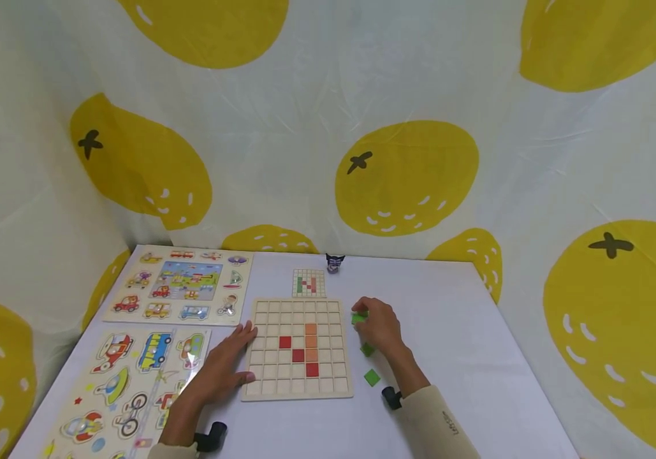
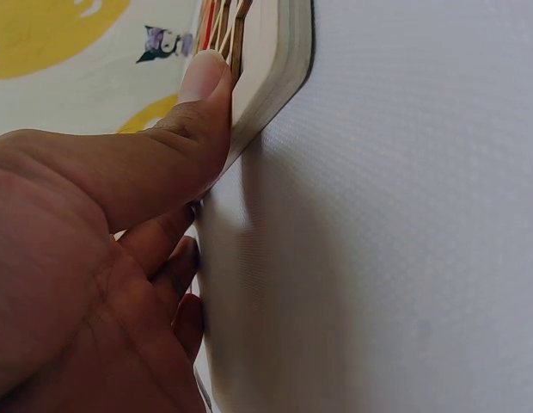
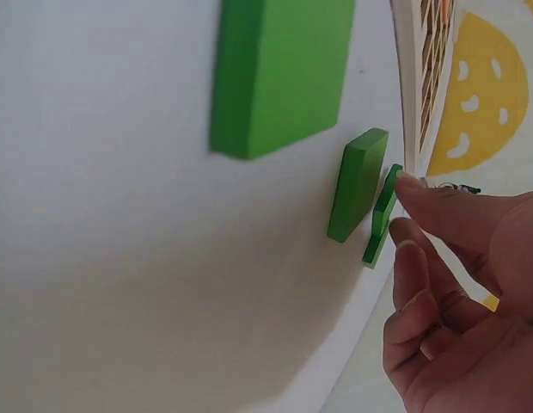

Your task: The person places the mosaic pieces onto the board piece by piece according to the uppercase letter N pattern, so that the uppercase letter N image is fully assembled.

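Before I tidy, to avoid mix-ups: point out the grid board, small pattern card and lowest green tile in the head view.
Grid board [image 1: 298, 329]: head view, a bare cell.
Pattern card [image 1: 308, 283]: head view, its printed face.
Lowest green tile [image 1: 372, 377]: head view, top face.

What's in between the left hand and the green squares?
The wooden grid board, with red squares and orange squares in it. The head view shows that.

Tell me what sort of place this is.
Probably a puzzle-play corner: a white backdrop printed with yellow fruit, a square pale wooden grid board, and a rectangular pale board with colourful vehicle pictures.
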{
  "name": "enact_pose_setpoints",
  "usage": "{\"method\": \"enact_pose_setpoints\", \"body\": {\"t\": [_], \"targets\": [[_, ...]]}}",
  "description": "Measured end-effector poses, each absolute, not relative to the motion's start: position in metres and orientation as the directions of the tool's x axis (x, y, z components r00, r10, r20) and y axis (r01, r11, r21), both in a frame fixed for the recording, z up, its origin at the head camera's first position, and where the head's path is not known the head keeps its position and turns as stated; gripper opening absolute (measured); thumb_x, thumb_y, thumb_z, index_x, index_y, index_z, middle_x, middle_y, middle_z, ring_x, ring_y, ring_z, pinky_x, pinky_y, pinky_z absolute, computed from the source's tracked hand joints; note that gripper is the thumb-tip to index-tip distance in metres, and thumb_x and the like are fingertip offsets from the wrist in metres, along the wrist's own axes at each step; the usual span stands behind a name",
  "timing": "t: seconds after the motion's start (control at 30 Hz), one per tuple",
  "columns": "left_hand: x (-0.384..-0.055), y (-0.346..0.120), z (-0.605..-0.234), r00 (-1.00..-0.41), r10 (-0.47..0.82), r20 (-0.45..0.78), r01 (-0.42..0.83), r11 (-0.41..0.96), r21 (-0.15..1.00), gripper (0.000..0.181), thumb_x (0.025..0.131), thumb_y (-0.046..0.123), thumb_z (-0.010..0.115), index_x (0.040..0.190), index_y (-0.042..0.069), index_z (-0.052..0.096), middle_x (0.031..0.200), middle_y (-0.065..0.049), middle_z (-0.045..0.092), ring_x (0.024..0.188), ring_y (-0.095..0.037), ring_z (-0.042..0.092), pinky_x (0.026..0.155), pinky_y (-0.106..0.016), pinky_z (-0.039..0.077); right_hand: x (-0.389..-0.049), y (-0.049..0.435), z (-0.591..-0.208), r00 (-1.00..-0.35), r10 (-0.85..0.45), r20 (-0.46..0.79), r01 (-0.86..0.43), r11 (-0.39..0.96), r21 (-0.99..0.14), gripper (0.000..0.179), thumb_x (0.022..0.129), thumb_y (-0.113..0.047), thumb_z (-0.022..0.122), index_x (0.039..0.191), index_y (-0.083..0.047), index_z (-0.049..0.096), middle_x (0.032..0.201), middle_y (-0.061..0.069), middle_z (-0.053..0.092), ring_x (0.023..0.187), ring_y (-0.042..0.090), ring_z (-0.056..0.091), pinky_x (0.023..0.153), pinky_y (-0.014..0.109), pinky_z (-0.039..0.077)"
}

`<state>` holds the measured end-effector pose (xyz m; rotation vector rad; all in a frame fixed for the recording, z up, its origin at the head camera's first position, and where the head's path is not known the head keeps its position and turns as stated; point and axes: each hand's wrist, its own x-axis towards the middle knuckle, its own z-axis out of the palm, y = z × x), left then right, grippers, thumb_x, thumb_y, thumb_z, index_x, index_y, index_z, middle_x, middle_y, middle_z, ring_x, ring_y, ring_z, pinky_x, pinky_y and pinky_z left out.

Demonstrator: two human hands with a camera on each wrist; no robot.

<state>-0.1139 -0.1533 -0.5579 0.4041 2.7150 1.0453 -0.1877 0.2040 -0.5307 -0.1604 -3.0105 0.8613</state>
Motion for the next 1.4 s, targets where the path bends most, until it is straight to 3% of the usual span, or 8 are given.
{"method": "enact_pose_setpoints", "body": {"t": [0.3, 0.57, 0.77, 0.97, 1.4], "targets": [[-0.114, -0.154, -0.558, -0.94, 0.332, -0.083, 0.193, 0.714, 0.673, 0.099, 0.084, 0.013, 0.088, 0.167, 0.01, 0.034, 0.178, -0.01, 0.021, 0.166, -0.037, 0.014, 0.132, -0.064, 0.019, -0.188, 0.208, -0.531, -0.993, 0.093, -0.077, 0.119, 0.861, -0.495, 0.024, 0.083, -0.008, 0.088, 0.104, -0.015, 0.08, 0.099, 0.001, 0.074, 0.093, 0.02, 0.067, 0.083, 0.042, 0.058], [-0.114, -0.153, -0.557, -0.942, 0.327, -0.082, 0.193, 0.723, 0.663, 0.1, 0.083, 0.013, 0.089, 0.167, 0.01, 0.034, 0.178, -0.011, 0.022, 0.166, -0.038, 0.015, 0.132, -0.065, 0.02, -0.187, 0.211, -0.529, -0.99, 0.099, -0.104, 0.137, 0.864, -0.484, 0.025, 0.081, -0.01, 0.091, 0.101, -0.016, 0.078, 0.093, 0.002, 0.069, 0.084, 0.019, 0.06, 0.067, 0.031, 0.047], [-0.114, -0.152, -0.557, -0.941, 0.327, -0.083, 0.192, 0.721, 0.665, 0.1, 0.083, 0.012, 0.089, 0.167, 0.01, 0.034, 0.178, -0.011, 0.022, 0.166, -0.039, 0.015, 0.132, -0.065, 0.02, -0.186, 0.211, -0.526, -0.989, 0.079, -0.124, 0.132, 0.854, -0.503, 0.028, 0.08, -0.009, 0.091, 0.104, -0.017, 0.078, 0.088, 0.001, 0.066, 0.08, 0.019, 0.058, 0.063, 0.03, 0.042], [-0.115, -0.153, -0.559, -0.942, 0.323, -0.088, 0.186, 0.723, 0.665, 0.101, 0.083, 0.012, 0.089, 0.167, 0.01, 0.034, 0.178, -0.01, 0.022, 0.166, -0.038, 0.014, 0.132, -0.065, 0.02, -0.186, 0.212, -0.528, -0.994, 0.074, -0.081, 0.105, 0.856, -0.507, 0.023, 0.081, -0.01, 0.09, 0.095, -0.018, 0.073, 0.08, -0.002, 0.063, 0.072, 0.016, 0.056, 0.057, 0.028, 0.04], [-0.114, -0.153, -0.558, -0.941, 0.325, -0.091, 0.183, 0.718, 0.671, 0.1, 0.083, 0.012, 0.089, 0.167, 0.01, 0.034, 0.178, -0.01, 0.021, 0.166, -0.038, 0.014, 0.132, -0.064, 0.019, -0.171, 0.185, -0.523, -0.998, 0.017, -0.062, 0.055, 0.738, -0.673, 0.02, 0.087, -0.018, 0.088, 0.094, -0.017, 0.069, 0.079, -0.001, 0.066, 0.069, 0.017, 0.055, 0.058, 0.029, 0.04]]}}
